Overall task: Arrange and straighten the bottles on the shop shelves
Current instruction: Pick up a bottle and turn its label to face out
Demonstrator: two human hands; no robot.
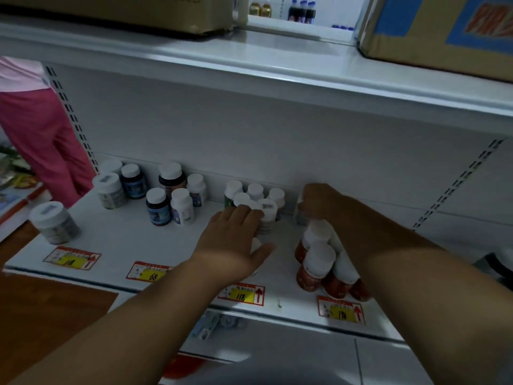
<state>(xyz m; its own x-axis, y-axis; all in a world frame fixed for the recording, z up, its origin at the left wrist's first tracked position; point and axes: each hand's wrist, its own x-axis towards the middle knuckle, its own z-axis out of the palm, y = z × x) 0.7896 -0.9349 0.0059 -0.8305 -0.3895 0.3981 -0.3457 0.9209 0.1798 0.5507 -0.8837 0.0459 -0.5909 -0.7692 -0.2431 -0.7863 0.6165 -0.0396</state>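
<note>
White-capped bottles stand in groups on the white shelf (144, 240). My left hand (236, 240) lies over a small white-capped bottle (256, 243) in front of the middle cluster (256, 200), fingers wrapped around it. My right hand (319, 201) reaches to the back wall and closes on a pale bottle (299, 215), mostly hidden by the fingers. Below that hand stand several red bottles (316, 268) with white caps, packed together near the front edge.
A lone wide jar (54, 222) stands at the shelf's left end; dark and white bottles (166, 198) are grouped left of centre. Price tags (241, 294) line the front edge. Cardboard boxes (444, 29) sit on the shelf above. A person in pink trousers (41, 134) stands at left.
</note>
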